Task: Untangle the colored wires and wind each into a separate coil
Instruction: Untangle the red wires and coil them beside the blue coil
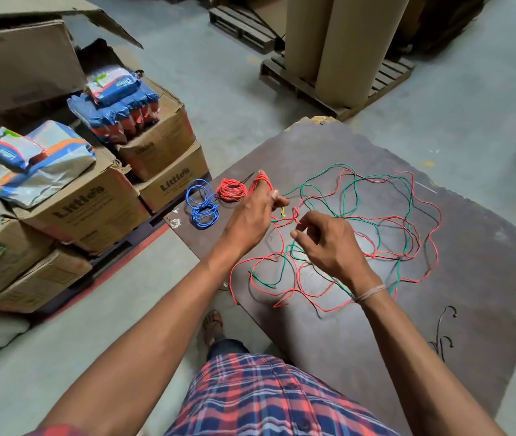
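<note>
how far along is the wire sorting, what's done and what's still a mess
Done: a blue coil and a red coil lie apart on the board. In hand: the left hand has red wire wound round its fingers while the right hand pinches a strand. Left: the red, green and black tangle still spreads across the board.

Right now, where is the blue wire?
The blue wire lies coiled at the board's left corner, beside the red coil, left of the left hand.

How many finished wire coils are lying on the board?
2: a blue coil at the board's left edge and a red coil just right of it. A third red one is being wound on the left hand.
</note>
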The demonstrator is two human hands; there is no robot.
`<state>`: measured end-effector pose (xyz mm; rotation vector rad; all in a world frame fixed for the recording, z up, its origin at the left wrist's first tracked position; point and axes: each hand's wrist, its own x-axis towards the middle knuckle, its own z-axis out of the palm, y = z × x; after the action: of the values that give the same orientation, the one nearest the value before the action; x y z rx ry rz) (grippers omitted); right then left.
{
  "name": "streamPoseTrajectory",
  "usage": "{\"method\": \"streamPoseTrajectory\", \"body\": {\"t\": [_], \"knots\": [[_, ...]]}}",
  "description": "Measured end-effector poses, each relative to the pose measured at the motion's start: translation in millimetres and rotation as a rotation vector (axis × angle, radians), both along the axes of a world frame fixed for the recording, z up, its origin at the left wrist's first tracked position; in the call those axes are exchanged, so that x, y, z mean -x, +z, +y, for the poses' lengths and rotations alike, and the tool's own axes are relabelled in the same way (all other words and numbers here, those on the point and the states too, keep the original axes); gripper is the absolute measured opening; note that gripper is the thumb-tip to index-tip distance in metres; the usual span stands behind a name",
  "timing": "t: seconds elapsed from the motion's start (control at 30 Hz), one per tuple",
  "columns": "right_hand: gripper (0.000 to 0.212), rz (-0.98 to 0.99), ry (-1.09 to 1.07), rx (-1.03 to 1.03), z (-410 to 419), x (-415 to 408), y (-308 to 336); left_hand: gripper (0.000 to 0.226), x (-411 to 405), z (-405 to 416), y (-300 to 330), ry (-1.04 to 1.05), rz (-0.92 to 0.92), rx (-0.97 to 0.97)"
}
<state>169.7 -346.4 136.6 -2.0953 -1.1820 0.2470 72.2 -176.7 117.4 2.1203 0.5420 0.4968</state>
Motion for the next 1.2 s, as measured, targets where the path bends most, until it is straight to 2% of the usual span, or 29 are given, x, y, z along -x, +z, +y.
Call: {"method": "streamPoseTrajectory", "body": {"t": [0.1,0.3,0.43,0.57,0.73,0.87,0.93,1.0,1.03,1.1,1.2], "knots": [[0.015,0.155,-0.044,-0.038,-1,-4,8,0.047,4,0,0,-0.085,0.065,-0.124],[0.021,0.705,-0.047,-0.194,3,-9,20,0.042,9,-5,-4,-0.340,0.157,-0.186],[0.023,0.994,-0.079,-0.250,3,-26,22,0.054,3,-6,-18,-0.326,0.156,-0.341],[0.018,1.017,-0.052,-0.224,5,-34,30,0.031,-1,3,-25,-0.311,0.205,-0.358],[0.024,0.887,-0.044,-0.174,5,-31,40,0.044,4,13,-15,-0.283,0.105,-0.342],[0.028,0.852,-0.055,-0.155,9,-26,41,0.044,9,23,-17,-0.261,0.105,-0.341],[0.028,0.828,-0.050,-0.166,8,-28,42,0.037,11,22,-12,-0.283,0.100,-0.348],[0.026,0.802,-0.032,-0.189,5,-35,45,0.023,16,18,1,-0.322,0.123,-0.258],[0.025,0.793,-0.018,-0.205,4,-39,47,0.023,18,14,8,-0.361,0.141,-0.163],[0.023,0.768,0.011,-0.228,3,-48,52,0.026,20,6,20,-0.433,0.137,0.130],[0.021,0.641,-0.002,-0.237,8,-53,54,0.033,20,-5,29,-0.410,0.062,0.541]]}}
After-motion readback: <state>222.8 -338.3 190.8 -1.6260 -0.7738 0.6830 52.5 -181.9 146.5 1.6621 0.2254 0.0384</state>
